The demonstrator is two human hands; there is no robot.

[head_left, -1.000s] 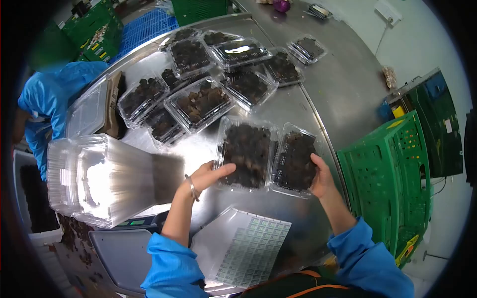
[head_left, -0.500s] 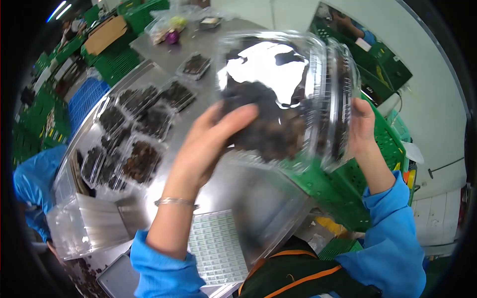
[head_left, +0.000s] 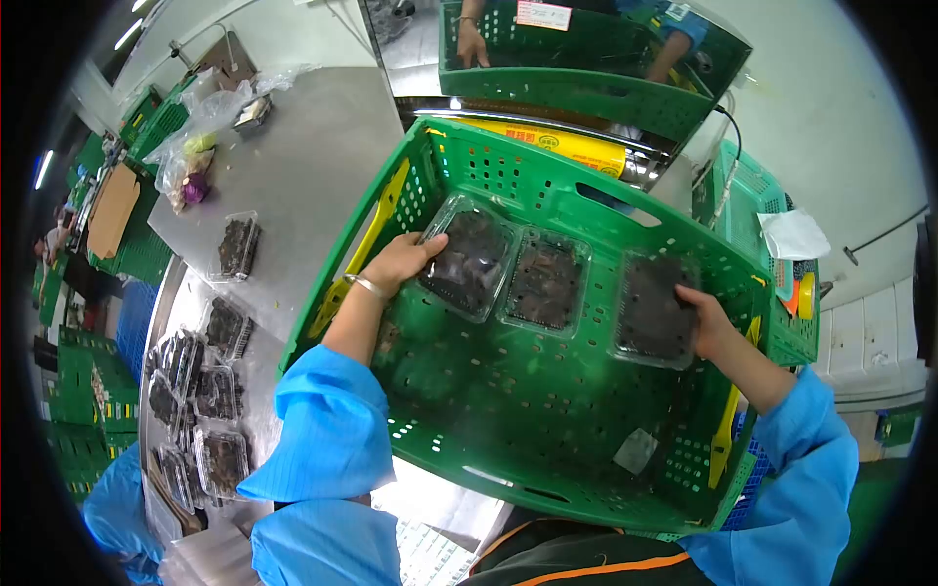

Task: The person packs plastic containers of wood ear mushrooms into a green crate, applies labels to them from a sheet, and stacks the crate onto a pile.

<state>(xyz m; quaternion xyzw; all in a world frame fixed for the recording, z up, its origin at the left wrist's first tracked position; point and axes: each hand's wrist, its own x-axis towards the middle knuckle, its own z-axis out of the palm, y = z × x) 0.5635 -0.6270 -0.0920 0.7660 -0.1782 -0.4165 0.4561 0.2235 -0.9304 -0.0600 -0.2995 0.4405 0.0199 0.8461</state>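
Clear plastic is what the left box (head_left: pixel 471 256) is made of, and it is full of dark lumps. It sits at the far left inside a big green crate (head_left: pixel 508 400). The left hand (head_left: pixel 399 264) holds this box by its left edge, with the fingers (head_left: pixel 431 243) bent tight around the rim. A thin bracelet (head_left: pixel 364 286) is on that wrist. Just beside the box, on its right, lies the middle box (head_left: pixel 545 283) with the same dark stuff in it; nobody touches it. A little more to the right, apart from it, is the right box (head_left: pixel 650 311). The right hand (head_left: pixel 707 324) grips this box at its right edge, and its fingers (head_left: pixel 688 292) are closed over the lid. Both arms wear blue sleeves (head_left: pixel 327 420). All three boxes rest low in the crate, near its far wall. The crate has a yellow handle (head_left: pixel 372 234) on its left side, and a small pale scrap (head_left: pixel 636 451) lies on its floor near the right corner. To the left of the crate is a shiny steel desk (head_left: pixel 303 156). On it, one more box (head_left: pixel 237 246) sits alone, and many filled boxes (head_left: pixel 200 391) crowd together nearer and more to the left. Far off on the desk is a clear bag (head_left: pixel 191 168) with something purple in it. Past the crate, far away, another person's hand (head_left: pixel 473 43) holds a second green crate (head_left: pixel 586 68).
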